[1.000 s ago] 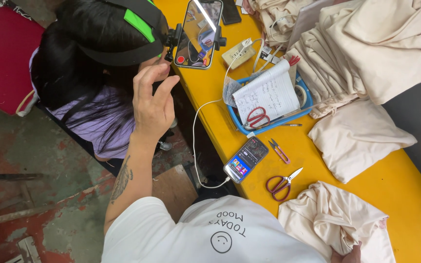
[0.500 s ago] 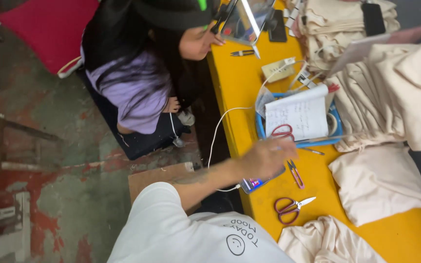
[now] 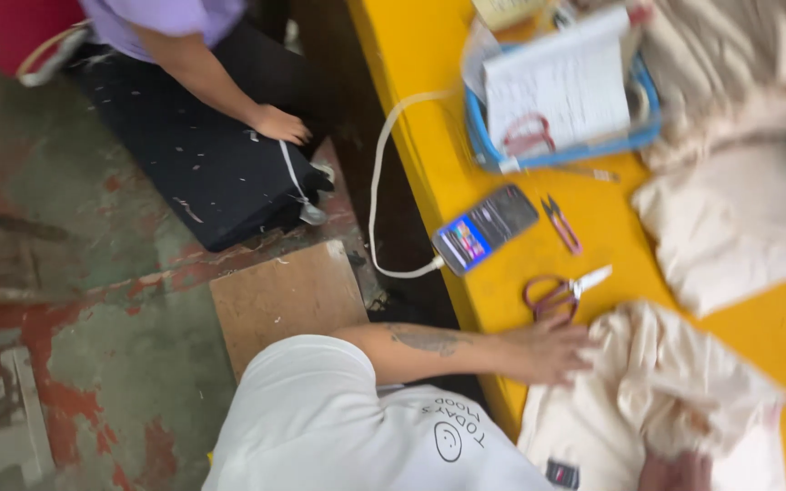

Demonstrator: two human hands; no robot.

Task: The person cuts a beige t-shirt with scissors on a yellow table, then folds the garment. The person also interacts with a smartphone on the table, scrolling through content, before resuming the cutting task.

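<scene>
My left hand [image 3: 552,350] lies with its fingers spread on the near edge of a crumpled cream fabric [image 3: 675,391] on the yellow table [image 3: 420,64]. A tattoo shows on that forearm. Red-handled scissors [image 3: 557,293] lie just beyond the fingers, not touched. My right hand [image 3: 675,473] shows only in part at the bottom edge, with the same fabric bunched around it. A phone [image 3: 486,227] with a lit screen lies further up the table on a white cable [image 3: 382,173].
Small thread snips [image 3: 561,223] lie beside the phone. A blue tray [image 3: 493,155] holds a paper pad and red scissors. Folded cream pieces [image 3: 739,223] lie to the right. Another person [image 3: 202,155] sits on the floor at the left. A wooden board [image 3: 288,295] lies by the table.
My left hand has moved from beside the phone down to the edge of the cream fabric near the scissors. The view has dropped lower and closer, so the seated person's head is out of frame.
</scene>
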